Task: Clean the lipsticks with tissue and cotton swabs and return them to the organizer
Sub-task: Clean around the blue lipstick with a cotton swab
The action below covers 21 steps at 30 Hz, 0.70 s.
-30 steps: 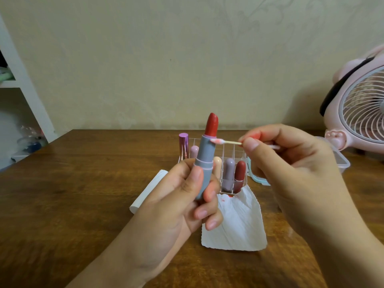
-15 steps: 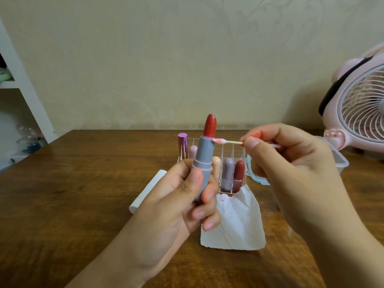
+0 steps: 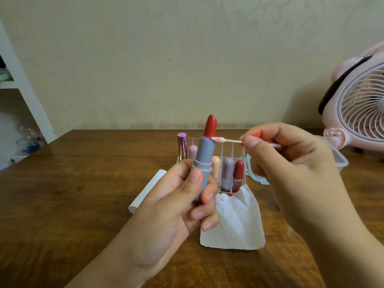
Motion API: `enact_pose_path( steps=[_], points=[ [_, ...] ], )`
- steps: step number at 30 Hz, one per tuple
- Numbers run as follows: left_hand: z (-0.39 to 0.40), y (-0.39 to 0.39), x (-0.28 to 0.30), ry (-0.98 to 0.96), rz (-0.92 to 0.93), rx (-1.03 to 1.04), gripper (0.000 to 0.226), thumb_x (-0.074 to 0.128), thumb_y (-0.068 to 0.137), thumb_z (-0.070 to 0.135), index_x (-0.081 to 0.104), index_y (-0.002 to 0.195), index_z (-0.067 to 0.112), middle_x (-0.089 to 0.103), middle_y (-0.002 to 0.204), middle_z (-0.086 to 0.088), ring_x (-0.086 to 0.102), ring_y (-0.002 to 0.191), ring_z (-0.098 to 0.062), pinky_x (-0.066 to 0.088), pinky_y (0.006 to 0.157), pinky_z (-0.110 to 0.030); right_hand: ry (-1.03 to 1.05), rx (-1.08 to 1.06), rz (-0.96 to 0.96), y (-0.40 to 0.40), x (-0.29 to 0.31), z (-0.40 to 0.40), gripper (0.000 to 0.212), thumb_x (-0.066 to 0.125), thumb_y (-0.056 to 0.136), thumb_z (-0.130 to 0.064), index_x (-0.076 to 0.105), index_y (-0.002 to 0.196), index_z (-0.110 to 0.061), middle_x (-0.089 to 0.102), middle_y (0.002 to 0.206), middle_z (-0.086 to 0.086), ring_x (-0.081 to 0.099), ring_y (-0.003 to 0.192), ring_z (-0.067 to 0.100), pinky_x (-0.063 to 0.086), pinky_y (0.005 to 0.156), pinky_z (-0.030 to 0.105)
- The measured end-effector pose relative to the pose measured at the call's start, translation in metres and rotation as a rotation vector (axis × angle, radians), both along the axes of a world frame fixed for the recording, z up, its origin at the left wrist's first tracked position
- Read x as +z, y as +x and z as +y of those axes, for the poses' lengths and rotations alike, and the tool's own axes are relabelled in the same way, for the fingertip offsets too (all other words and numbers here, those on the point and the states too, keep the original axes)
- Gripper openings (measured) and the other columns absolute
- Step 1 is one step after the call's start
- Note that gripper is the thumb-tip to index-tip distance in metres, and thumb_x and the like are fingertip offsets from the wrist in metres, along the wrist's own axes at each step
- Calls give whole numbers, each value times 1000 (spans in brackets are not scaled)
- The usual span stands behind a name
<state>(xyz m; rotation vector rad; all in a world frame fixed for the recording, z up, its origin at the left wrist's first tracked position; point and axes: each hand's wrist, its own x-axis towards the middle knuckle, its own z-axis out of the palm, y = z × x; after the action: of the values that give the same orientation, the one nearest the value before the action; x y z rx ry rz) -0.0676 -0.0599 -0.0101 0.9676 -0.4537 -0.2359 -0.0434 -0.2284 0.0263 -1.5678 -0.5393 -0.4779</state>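
My left hand grips an uncapped lipstick upright; it has a grey-blue tube and a red bullet extended at the top. My right hand pinches a cotton swab, whose pink-stained tip touches the rim of the tube just below the bullet. Behind the hands stands a clear organizer with several capped lipsticks in it. A white tissue with a red smear lies on the table in front of the organizer.
The wooden table holds a white object left of my left hand and a clear lidded box behind my right hand. A pink fan stands at the far right. White shelving is at the left.
The lipstick and swab have stayed almost in place; the swab tip has shifted slightly along the tube's rim. Both hands keep their grips.
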Motion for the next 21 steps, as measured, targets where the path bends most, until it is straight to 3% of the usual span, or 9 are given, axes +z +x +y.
enact_pose_path(
  steps=[6, 11, 21],
  points=[
    [1, -1, 1, 15, 10, -5, 21, 65, 84, 32, 67, 97, 16, 49, 72, -3, 40, 53, -9, 44, 52, -24, 7, 19, -3, -1, 0, 1, 9, 63, 77, -26, 70, 78, -21, 41, 48, -6, 37, 48, 6, 35, 46, 15],
    [1, 0, 2, 14, 11, -16, 23, 69, 82, 33, 68, 97, 17, 50, 72, -3, 40, 53, -9, 44, 52, -24, 1, 27, 13, -2, 2, 2, 15, 73, 77, -34, 70, 79, -19, 36, 50, 4, 36, 48, 12, 35, 44, 18],
    [2, 0, 2, 29, 7, 8, 21, 64, 84, 32, 67, 98, 17, 49, 73, -4, 40, 53, -9, 44, 52, -24, -3, 18, 25, 2, 1, -2, 13, 62, 77, -30, 72, 75, -22, 43, 44, -11, 36, 43, 7, 32, 43, 16]
  ],
)
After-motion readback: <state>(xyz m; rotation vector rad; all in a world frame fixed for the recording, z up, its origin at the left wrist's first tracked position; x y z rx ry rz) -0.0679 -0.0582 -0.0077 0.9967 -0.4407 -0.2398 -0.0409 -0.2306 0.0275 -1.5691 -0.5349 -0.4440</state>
